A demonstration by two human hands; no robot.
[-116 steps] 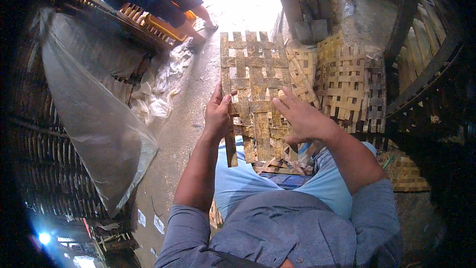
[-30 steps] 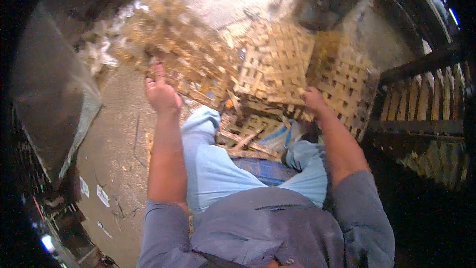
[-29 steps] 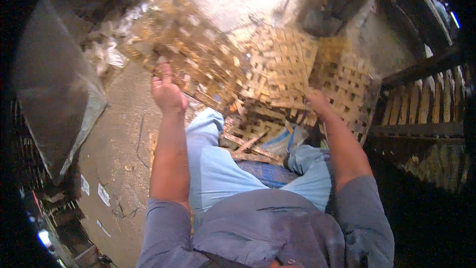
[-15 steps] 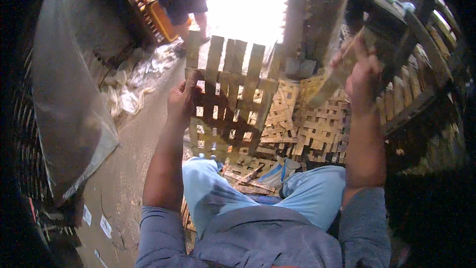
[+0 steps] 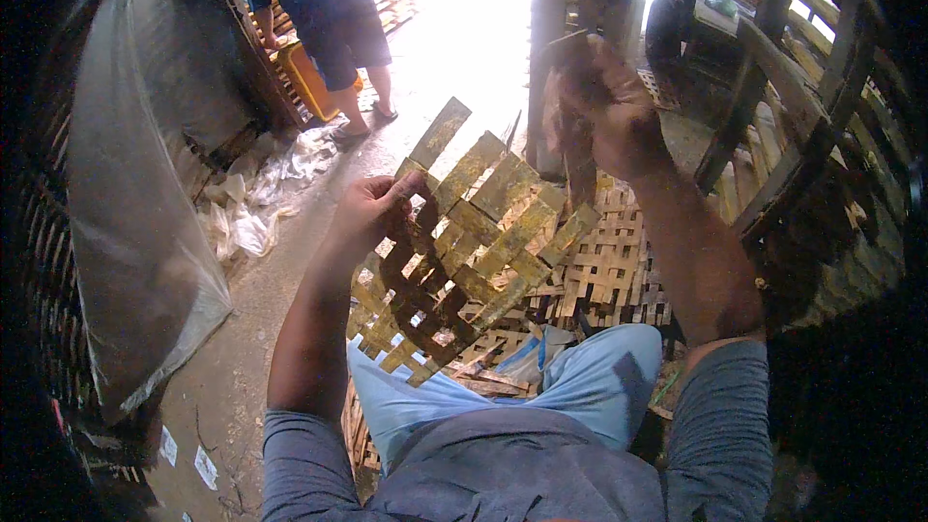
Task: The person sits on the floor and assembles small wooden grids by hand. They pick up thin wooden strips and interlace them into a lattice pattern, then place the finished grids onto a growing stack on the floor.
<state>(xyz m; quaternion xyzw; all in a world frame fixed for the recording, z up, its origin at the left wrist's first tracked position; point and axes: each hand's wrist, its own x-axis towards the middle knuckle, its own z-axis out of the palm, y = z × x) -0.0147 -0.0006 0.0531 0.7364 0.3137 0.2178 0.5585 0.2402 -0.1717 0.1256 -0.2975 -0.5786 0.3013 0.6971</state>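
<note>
My left hand (image 5: 382, 203) grips the upper left edge of a loosely woven bamboo panel (image 5: 474, 232), thumb on top. The panel is tilted, its free strip ends pointing up and to the right, its lower corner over my left thigh. Beyond the panel's upper right side, my right hand (image 5: 609, 106) is raised and closed round a long, flat brownish piece (image 5: 580, 159). That piece is blurred and hangs down below the hand, apart from my left hand; whether it is a blade or a bamboo strip, I cannot tell.
More woven bamboo panels (image 5: 604, 251) lie past my knees, with loose strips (image 5: 493, 382) between my legs. A person (image 5: 319, 10) bends by an orange crate (image 5: 307, 82) at the far left. Grey sheeting (image 5: 145, 184) hangs left; a slatted wooden frame (image 5: 773, 126) stands right.
The bamboo panel has turned clockwise from upright to slanted, with my left hand slightly lower and further right. My right hand has moved left, toward the panel.
</note>
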